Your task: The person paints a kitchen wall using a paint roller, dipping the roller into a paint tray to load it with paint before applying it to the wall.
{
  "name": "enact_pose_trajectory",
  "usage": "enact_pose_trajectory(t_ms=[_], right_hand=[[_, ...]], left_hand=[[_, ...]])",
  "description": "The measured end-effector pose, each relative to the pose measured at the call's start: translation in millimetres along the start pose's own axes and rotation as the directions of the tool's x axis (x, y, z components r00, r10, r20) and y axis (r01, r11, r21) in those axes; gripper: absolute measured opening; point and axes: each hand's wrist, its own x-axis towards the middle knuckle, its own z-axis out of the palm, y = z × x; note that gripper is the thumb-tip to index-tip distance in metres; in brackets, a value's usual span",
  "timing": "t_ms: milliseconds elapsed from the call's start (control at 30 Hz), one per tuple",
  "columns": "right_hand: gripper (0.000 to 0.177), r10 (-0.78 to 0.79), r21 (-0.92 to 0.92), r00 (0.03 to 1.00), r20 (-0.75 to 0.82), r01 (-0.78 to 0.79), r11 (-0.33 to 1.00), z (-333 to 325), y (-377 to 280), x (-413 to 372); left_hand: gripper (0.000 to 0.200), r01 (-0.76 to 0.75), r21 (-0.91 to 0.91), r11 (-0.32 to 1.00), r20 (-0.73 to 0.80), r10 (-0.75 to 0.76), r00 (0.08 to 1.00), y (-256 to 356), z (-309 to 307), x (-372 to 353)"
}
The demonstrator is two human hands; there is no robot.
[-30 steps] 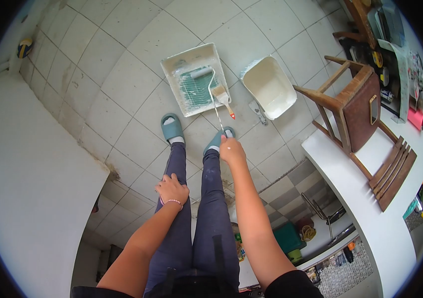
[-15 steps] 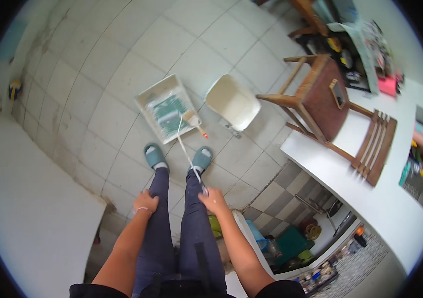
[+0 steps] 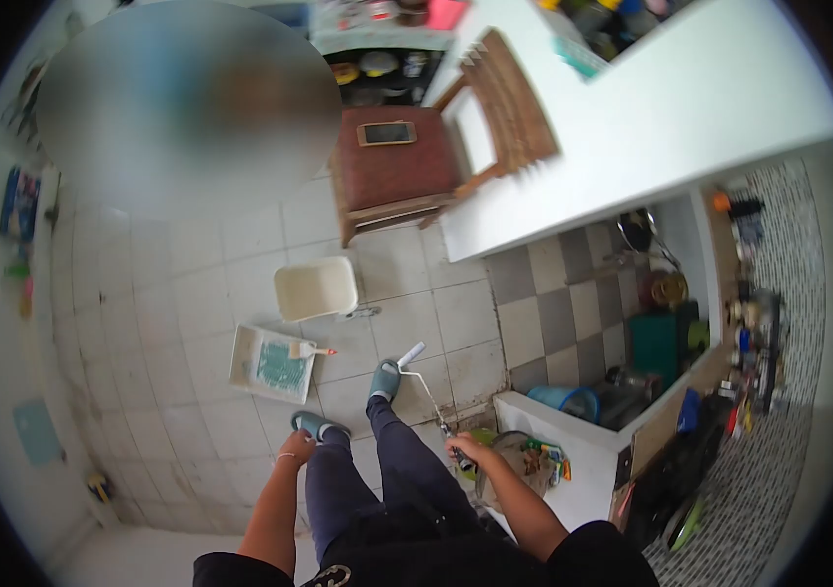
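So we had the paint roller (image 3: 412,354) right of the tray (image 3: 244,358), right hand (image 3: 466,450) wrapped round its grip. Wire frame and sleeve stuck out beyond those fingers, away from our body. Pretty light, we figured: stiff wire, softer sleeve, maybe slippery wherever paint was wet, so the grip was the spot to grab. Left hand (image 3: 296,447) was on the tray's near side, by our leg; honestly couldn't tell if those fingers were clenched or loose. Brush (image 3: 303,349) lay across the tray.
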Motion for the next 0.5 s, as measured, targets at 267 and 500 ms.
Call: enact_pose_trajectory(t_ms=[267,500], right_hand=[[0.021,0.019,0.098,0.982,-0.189,-0.001,0.995,-121.4,-61.5,-97.2],[0.034,-0.024,0.305,0.95,-0.312,0.124,0.944,-228.2,-51.6,-171.8]], left_hand=[[0.036,-0.088,0.011,0.996,-0.156,0.088,0.984,175.8,-44.5,60.9],[0.03,-0.379,-0.167,0.91,0.065,0.393,0.917,388.1,-10.8,101.5]])
